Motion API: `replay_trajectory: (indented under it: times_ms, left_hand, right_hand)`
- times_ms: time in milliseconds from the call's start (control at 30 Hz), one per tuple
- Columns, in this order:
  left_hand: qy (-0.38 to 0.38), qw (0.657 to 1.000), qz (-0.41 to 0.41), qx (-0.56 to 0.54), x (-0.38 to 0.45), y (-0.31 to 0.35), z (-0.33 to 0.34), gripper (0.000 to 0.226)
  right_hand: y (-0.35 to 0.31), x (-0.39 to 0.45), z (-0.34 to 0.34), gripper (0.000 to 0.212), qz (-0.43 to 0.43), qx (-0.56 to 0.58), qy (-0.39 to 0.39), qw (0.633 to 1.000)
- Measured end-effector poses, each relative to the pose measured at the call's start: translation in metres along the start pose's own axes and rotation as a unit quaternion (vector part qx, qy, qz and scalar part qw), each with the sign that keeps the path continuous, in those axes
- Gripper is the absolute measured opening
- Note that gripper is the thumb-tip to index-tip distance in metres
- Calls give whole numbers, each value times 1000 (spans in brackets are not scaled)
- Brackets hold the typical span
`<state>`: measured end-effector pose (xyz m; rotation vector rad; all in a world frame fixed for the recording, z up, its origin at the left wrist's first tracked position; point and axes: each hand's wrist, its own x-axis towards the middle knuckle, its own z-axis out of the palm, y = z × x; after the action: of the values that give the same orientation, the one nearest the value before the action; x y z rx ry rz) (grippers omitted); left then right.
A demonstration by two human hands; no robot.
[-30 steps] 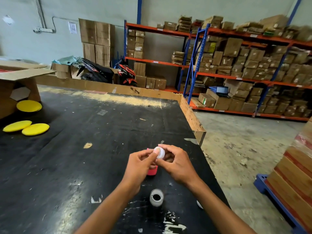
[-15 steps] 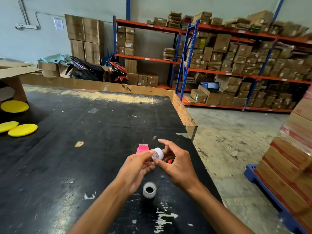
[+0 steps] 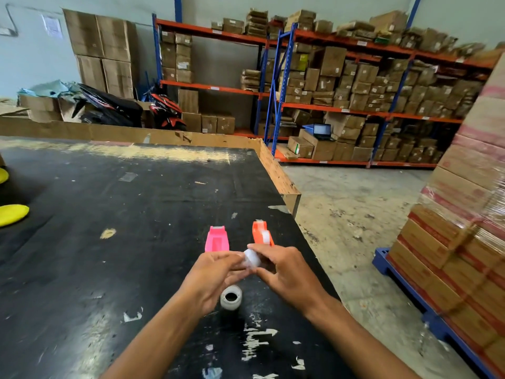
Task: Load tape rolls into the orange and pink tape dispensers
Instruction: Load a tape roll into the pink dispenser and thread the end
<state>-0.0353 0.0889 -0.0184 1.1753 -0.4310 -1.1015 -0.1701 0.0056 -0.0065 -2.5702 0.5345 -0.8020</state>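
Working outward: a spare translucent white tape roll [image 3: 231, 297] waits nearest you. Your left hand [image 3: 211, 277] and right hand [image 3: 287, 272] pinch another small white roll [image 3: 252, 259]. At 12 o'clock, the pink plastic dispenser [image 3: 216, 239] looks empty; the orange plastic dispenser [image 3: 261, 232] at 1 o'clock seems loaded.

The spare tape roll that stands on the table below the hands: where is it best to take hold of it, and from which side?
Grip the spare tape roll on its curved outer wall, with the fingers on opposite sides, coming down from above. It stands on a flat face with its hole facing up, so the sides are free. The left hand hangs closest, though both hands now hold another roll.
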Motion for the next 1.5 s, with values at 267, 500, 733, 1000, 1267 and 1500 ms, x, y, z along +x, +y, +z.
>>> replay_trajectory:
  times_ms: [267, 500, 733, 1000, 1267, 1500]
  left_hand:
    - [49, 997, 52, 26, -8, -3, -10, 12]
    - [36, 998, 34, -24, -18, 0, -36, 12]
    - [20, 995, 14, -100, -26, -5, -53, 32]
    - [56, 997, 41, -46, -33, -4, -66, 26]
    - [63, 993, 59, -82, -35, -3, -71, 19]
    - [40, 994, 86, -45, -29, 1, -60, 32]
  right_hand:
    - [-10, -5, 8, 45, -5, -82, 19, 996]
    - [10, -15, 22, 28, 109, -193, -223, 949]
    - [3, -4, 24, 31, 116, -171, -231, 951]
    - [-15, 17, 68, 43, 135, -175, -225, 949]
    - [-15, 23, 42, 58, 170, 282, -106, 938]
    - [-19, 21, 26, 71, 119, 352, -91, 924]
